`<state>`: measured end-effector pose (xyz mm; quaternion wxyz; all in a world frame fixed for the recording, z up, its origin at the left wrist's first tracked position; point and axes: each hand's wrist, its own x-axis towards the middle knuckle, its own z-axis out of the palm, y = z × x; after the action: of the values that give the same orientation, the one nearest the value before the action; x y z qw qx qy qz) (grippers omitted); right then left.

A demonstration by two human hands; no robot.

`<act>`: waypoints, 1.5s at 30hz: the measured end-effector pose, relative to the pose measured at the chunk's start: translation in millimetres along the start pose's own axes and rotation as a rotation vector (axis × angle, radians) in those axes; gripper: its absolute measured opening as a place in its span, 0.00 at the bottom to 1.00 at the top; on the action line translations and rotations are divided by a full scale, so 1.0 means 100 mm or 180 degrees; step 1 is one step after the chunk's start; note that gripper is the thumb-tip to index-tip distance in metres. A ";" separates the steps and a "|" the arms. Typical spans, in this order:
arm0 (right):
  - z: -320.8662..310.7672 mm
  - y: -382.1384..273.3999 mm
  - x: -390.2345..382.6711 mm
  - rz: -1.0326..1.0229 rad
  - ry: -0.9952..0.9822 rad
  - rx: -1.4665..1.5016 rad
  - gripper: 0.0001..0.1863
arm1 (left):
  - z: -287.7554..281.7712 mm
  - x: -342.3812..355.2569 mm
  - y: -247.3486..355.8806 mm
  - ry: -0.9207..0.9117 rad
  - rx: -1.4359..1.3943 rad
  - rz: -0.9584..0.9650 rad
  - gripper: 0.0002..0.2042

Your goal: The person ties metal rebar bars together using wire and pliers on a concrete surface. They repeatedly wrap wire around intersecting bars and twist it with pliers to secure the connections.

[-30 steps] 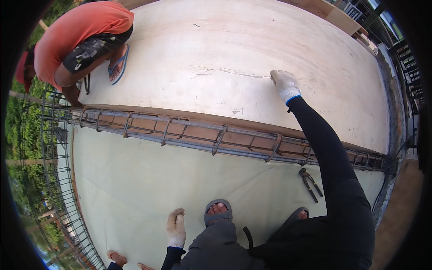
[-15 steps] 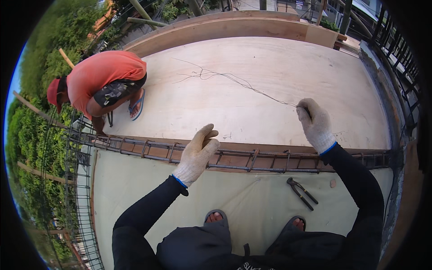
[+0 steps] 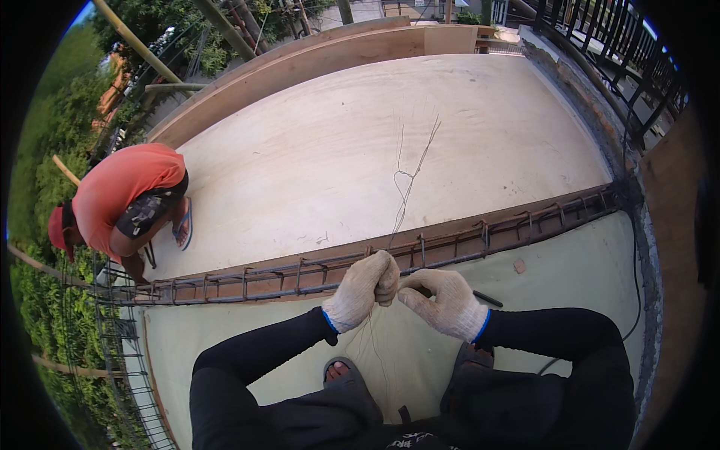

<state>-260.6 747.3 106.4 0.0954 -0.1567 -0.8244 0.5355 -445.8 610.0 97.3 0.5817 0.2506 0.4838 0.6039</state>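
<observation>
A thin bundle of tie wire (image 3: 406,196) runs from the plywood down through my gloved left hand (image 3: 365,291), which is closed around it. Loose wire ends hang below that hand, over the pale green sheet. Close against the left fingers, my gloved right hand (image 3: 448,303) has its thumb and fingers curled together. Whether a wire end sits in that pinch is hidden. Both hands are just on my side of the long rebar cage (image 3: 300,279). The handle of the pincers (image 3: 488,298) shows beside my right hand, which covers the rest.
On the left a person in a red shirt (image 3: 127,191) crouches on the plywood panel (image 3: 300,150), reaching to the cage's end. Under my feet is a pale green sheet (image 3: 247,337). A black cable (image 3: 636,292) and metal railing (image 3: 600,37) are at right.
My right hand has come down and left to meet my left hand. The wire, earlier stretched leftward from the right hand, now passes through the left hand. The view has turned.
</observation>
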 end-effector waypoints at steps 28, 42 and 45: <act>-0.97 -0.46 0.48 -0.0065 0.0538 0.1829 0.15 | 0.33 -0.03 0.33 -0.0028 0.0419 0.0421 0.23; -0.58 -0.47 0.62 0.0469 0.0708 0.2148 0.18 | 0.45 0.10 0.43 0.1259 -0.0114 0.0501 0.18; -0.54 -0.42 0.64 0.0617 0.0618 0.2419 0.19 | 0.36 0.10 0.43 0.1071 -0.0226 0.0489 0.17</act>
<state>-309.8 800.5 166.5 0.1730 -0.2372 -0.5362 0.7914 -436.2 636.7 147.1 0.4533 0.1615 0.5322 0.6966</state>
